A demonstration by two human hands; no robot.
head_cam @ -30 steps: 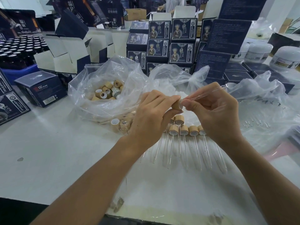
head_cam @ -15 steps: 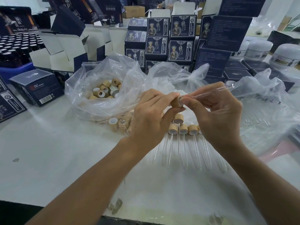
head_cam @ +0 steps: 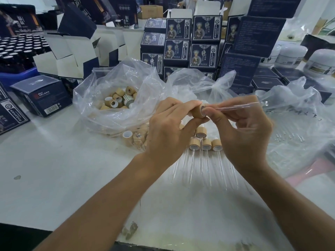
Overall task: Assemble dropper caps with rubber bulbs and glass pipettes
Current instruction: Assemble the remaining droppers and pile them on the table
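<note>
The left hand [head_cam: 168, 131] gripped a bamboo-coloured dropper cap [head_cam: 199, 111] between thumb and fingers, its open end facing right. The right hand [head_cam: 243, 129] pinched a glass pipette [head_cam: 237, 106] whose near end sat in the cap's mouth, while the rest of the tube slanted up and to the right. Both hands were raised above the white surface [head_cam: 54, 169]. Beneath them lay a row of finished droppers [head_cam: 205, 144], caps away from the person and glass tubes pointing toward them. To the left, a clear plastic bag [head_cam: 112, 84] held loose caps, with a few more spilled just beside it. Dark printed boxes [head_cam: 176, 49] were stacked behind.
</note>
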